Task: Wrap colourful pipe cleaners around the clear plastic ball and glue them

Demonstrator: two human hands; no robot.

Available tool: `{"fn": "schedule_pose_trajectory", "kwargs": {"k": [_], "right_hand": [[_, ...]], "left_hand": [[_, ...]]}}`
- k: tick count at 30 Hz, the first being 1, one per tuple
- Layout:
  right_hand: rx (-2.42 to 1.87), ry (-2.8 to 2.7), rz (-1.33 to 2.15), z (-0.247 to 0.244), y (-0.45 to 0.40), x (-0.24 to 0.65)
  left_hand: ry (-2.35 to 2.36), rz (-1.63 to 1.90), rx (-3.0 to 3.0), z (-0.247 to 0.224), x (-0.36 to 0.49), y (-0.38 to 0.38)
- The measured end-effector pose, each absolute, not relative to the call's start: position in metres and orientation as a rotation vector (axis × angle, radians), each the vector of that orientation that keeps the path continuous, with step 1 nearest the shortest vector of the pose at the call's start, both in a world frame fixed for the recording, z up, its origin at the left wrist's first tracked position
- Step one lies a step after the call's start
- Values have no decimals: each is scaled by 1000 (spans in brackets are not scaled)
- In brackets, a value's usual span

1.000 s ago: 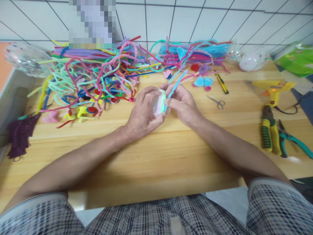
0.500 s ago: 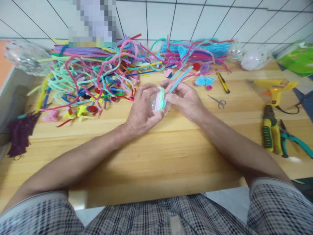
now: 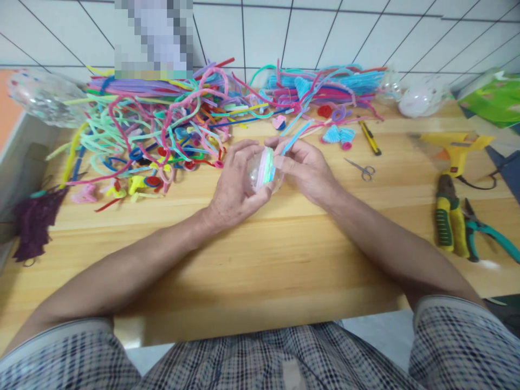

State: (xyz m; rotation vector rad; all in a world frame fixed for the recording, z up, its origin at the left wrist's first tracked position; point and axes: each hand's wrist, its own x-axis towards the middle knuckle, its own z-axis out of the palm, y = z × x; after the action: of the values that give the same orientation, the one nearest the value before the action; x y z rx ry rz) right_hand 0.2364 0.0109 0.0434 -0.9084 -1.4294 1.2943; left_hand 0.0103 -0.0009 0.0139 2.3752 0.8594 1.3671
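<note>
My left hand point(image 3: 235, 187) is wrapped round a clear plastic ball point(image 3: 254, 176) above the middle of the wooden table. Bands of pink, green and blue pipe cleaner run side by side around the ball. My right hand point(image 3: 311, 170) pinches a blue pipe cleaner point(image 3: 296, 136) between thumb and fingers against the ball's right side. The strip's free end sticks up and to the right, past the fingers. My fingers hide part of the ball and of the strip.
Tangled pipe cleaners point(image 3: 162, 124) cover the back left, with bundles point(image 3: 329, 81) at the back right. Small scissors point(image 3: 363, 169) and a yellow utility knife point(image 3: 369, 138) lie right of my hands. Farther right are a yellow glue gun point(image 3: 457, 149), wire strippers point(image 3: 447, 216) and teal-handled pliers point(image 3: 487, 230).
The blue pipe cleaner lies farther round the ball, and its free end above my right hand is shorter. Both hands remain at nearly the same place.
</note>
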Motion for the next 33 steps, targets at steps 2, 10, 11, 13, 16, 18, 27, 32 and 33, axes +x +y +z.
{"fn": "schedule_pose_trajectory", "kwargs": {"k": [2, 10, 11, 13, 16, 18, 27, 32, 33], "right_hand": [[-912, -1431, 1284, 43, 11, 236], [-904, -1462, 1266, 42, 12, 237], [-901, -1469, 1264, 42, 12, 237], [-890, -1479, 1263, 43, 13, 238], [-855, -1499, 1247, 47, 14, 239], [-851, -1509, 1236, 49, 14, 240], [-905, -1564, 1165, 54, 10, 238], [-914, -1544, 1180, 57, 10, 238], [-922, -1529, 1190, 57, 11, 238]], "left_hand": [[885, 1346, 2373, 13, 9, -1], [912, 1227, 2307, 23, 13, -2], [905, 1228, 2293, 24, 13, -3], [906, 1247, 2285, 27, 14, -4], [935, 1310, 2328, 25, 13, -3], [942, 1332, 2369, 22, 12, 0], [936, 1349, 2342, 20, 13, 1], [923, 1287, 2302, 20, 11, 0], [932, 1296, 2294, 19, 10, 1]]}}
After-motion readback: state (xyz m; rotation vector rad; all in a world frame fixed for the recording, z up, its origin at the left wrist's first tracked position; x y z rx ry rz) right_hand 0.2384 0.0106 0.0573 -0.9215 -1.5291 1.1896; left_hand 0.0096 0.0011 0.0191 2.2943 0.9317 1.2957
